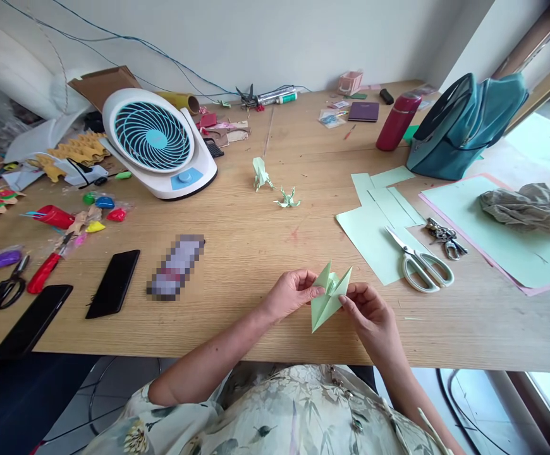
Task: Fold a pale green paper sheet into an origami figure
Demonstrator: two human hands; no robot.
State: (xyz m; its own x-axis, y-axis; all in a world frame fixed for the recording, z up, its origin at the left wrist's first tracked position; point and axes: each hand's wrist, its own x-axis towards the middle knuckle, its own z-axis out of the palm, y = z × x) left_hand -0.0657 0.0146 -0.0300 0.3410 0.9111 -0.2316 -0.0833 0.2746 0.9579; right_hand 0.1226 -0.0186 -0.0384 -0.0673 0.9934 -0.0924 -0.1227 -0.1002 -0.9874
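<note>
A folded piece of light green paper (325,308), with two points sticking up and one pointing down, is held just over the table's front part. My left hand (294,294) pinches its left side between thumb and fingers. On the other side, my right hand (367,313) grips the right edge, thumb in front. Beyond them on the table stand two small folded green paper figures, a taller one (260,175) and a spiky one (287,198). White-handled scissors (421,262) lie to the right, partly on flat green paper sheets (363,237).
A bunch of keys (447,239) lies beside the scissors. At the right stand a red bottle (398,123) and a teal bag (464,129). A white fan (161,142) stands at the back left. Two black phones (114,283), black-handled scissors (4,289) and colourful lumps (104,202) lie left.
</note>
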